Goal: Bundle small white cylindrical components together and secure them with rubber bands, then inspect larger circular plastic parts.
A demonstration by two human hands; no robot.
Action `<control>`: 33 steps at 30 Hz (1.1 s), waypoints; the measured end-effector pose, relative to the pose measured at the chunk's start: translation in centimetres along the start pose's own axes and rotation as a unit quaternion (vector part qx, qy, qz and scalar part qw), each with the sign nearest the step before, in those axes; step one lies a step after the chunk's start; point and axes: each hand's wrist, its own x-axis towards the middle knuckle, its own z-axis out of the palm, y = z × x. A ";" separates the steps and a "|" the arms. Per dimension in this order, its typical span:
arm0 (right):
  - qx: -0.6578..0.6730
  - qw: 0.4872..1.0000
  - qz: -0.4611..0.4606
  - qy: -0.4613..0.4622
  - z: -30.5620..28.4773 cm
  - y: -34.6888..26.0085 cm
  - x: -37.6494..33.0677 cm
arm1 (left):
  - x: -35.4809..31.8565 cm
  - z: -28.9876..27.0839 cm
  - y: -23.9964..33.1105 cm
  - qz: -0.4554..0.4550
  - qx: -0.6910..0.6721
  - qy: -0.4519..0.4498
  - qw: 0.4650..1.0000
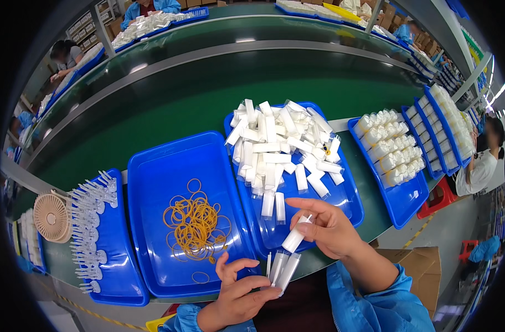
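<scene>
My left hand (242,293) is closed round a few slim white pieces in clear sleeves (286,272), gripping them upright near the belt's front edge. Just above them, my right hand (331,229) pinches one more white sleeved piece (294,239) between thumb and fingers, tilted. Beyond my hands a blue tray (349,205) bears a heaped pile of the same white sleeved pieces (269,148). To its left, a second blue tray (153,166) has a tangle of yellow-brown rubber bands (196,227) in it, nearest my left hand.
Clear plastic stemmed parts (89,238) line a blue tray (119,276) at far left, beside a beige fan (52,217). Bundled white pieces (390,145) fill trays at right. Behind runs a green belt (169,105). A cardboard box (421,271) stands lower right; other people sit around.
</scene>
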 end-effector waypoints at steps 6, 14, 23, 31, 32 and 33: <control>0.026 0.998 0.050 -0.030 0.3 0.7 0.3 | 0.0 0.0 0.0 0.011 0.008 0.006 1.000; -0.254 0.962 -0.037 -0.095 0.4 -0.5 -0.1 | -0.3 -0.3 -0.3 0.008 0.015 -0.026 1.000; -0.331 0.937 -0.034 -0.108 1.9 -1.6 -1.2 | -0.7 -0.5 -0.2 0.049 0.054 -0.005 0.997; -0.212 0.971 0.015 -0.112 2.8 1.1 -3.1 | -0.4 -0.8 0.2 -0.051 0.014 0.036 0.998; -0.197 0.974 0.019 -0.112 2.7 1.1 -3.3 | -0.5 -1.1 0.1 -0.050 -0.006 0.033 0.998; -0.148 0.983 0.022 -0.110 2.9 1.2 -3.5 | -0.3 -1.1 -0.1 -0.044 -0.026 0.030 0.998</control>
